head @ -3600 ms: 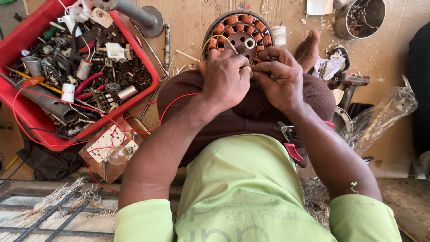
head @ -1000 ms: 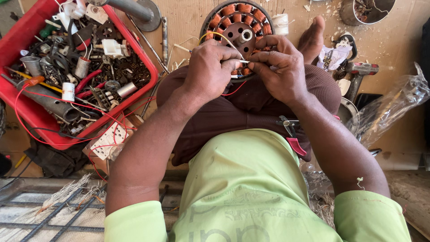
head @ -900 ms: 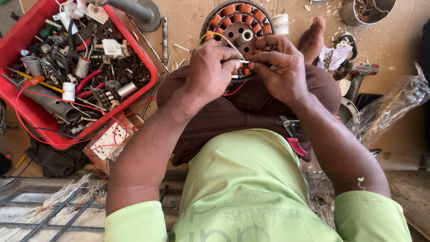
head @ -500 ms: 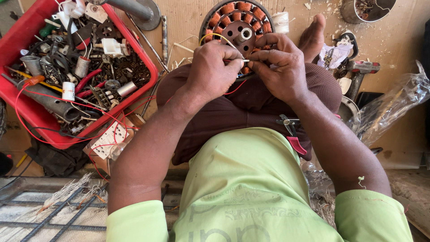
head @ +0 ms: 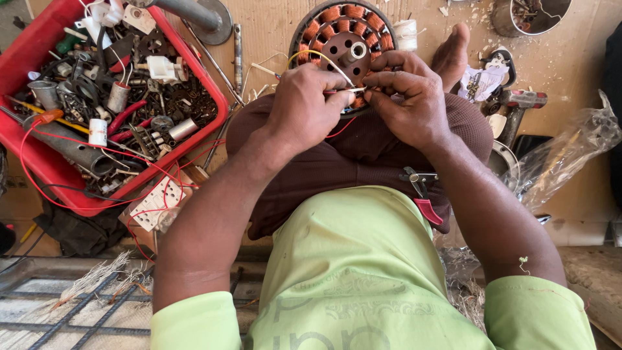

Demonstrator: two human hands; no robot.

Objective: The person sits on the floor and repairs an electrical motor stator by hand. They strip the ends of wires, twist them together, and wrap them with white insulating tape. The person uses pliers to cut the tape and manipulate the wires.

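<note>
A round motor stator (head: 343, 29) with copper-orange coils and a brown hub rests against my knees. My left hand (head: 304, 107) and my right hand (head: 405, 104) meet over its lower edge. Both pinch a thin wire end (head: 353, 89) between fingertips. A yellow wire (head: 311, 55) arcs from the coils to my left hand, and a red wire (head: 340, 128) hangs below it. What lies under my fingers is hidden.
A red bin (head: 97, 97) full of metal parts, wires and capacitors stands at the left. A white switch plate (head: 155, 202) lies below it. Red-handled pliers (head: 421, 194) rest on my lap. A clear plastic bag (head: 570, 149) and a metal bowl (head: 528, 16) sit at the right.
The view has shifted slightly. My hands have drawn closer together over the stator's lower edge, and the fingertips now pinch the wire end.
</note>
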